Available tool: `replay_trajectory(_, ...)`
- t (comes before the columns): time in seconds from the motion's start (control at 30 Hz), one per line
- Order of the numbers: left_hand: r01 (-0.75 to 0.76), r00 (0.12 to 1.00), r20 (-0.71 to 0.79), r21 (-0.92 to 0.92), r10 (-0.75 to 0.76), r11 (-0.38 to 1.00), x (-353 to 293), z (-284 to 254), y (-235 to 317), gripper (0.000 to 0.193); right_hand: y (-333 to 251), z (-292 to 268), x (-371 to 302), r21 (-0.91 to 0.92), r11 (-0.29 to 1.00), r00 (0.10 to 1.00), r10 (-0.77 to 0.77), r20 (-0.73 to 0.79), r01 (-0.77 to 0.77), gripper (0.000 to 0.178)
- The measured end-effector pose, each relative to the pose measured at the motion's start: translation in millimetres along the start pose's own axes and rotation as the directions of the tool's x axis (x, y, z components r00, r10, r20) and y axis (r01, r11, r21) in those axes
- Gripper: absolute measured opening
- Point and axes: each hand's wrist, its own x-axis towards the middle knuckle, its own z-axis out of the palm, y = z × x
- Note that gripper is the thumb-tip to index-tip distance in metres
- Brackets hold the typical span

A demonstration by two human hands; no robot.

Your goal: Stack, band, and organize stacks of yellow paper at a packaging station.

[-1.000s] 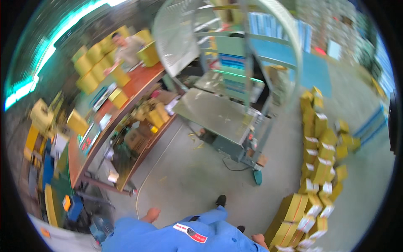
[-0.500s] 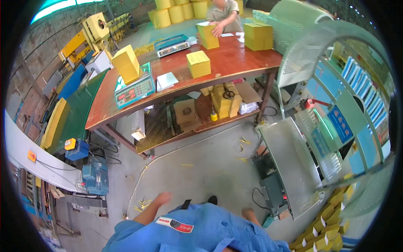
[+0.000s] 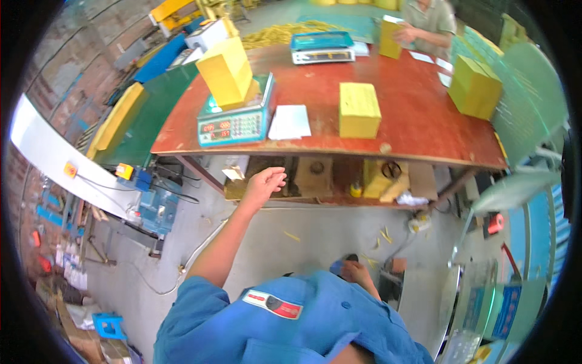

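Observation:
My left hand [image 3: 265,184] reaches forward, loosely open with nothing in it, just short of the near edge of the red table [image 3: 315,148]. Low by my right side hangs my right hand [image 3: 353,269], its fingers too unclear to read. Above my left hand, on the table, a teal scale [image 3: 236,125] carries a stack of yellow paper [image 3: 227,71] standing tilted. White sheets [image 3: 290,122] lie right of that scale, and a yellow block of paper [image 3: 359,111] sits farther right. Neither hand touches any of these.
Across the table a person [image 3: 424,27] holds a yellow stack [image 3: 390,37]. A second scale [image 3: 322,48] and a large yellow block [image 3: 476,88] are also on the table. A green conveyor belt [image 3: 159,118] runs at left. Metal machinery [image 3: 485,300] stands at right; a cable [image 3: 203,246] crosses the floor.
The table and scales appear closer, and my view has turned to the right. My left hand has risen forward toward the table edge. The person opposite still holds a yellow stack.

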Motion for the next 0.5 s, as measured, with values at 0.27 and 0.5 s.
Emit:
replay_trajectory(0.27, -0.035, 0.979, -0.184, 0.273, 0.088, 0.961, 104.7, -7.6, 25.6, 0.021, -203.8, 39.2, 72.3, -0.476, 0.81, 0.931, -0.226, 0.286, 0.343, 0.031)
replay_trajectory(0.5, -0.072, 0.951, -0.265, 0.309, 0.158, 0.948, 224.5, -11.2, 3.7, 0.019, -375.0, 166.3, 154.0, -0.52, 0.447, 0.635, -0.725, 0.266, 0.728, 0.039)
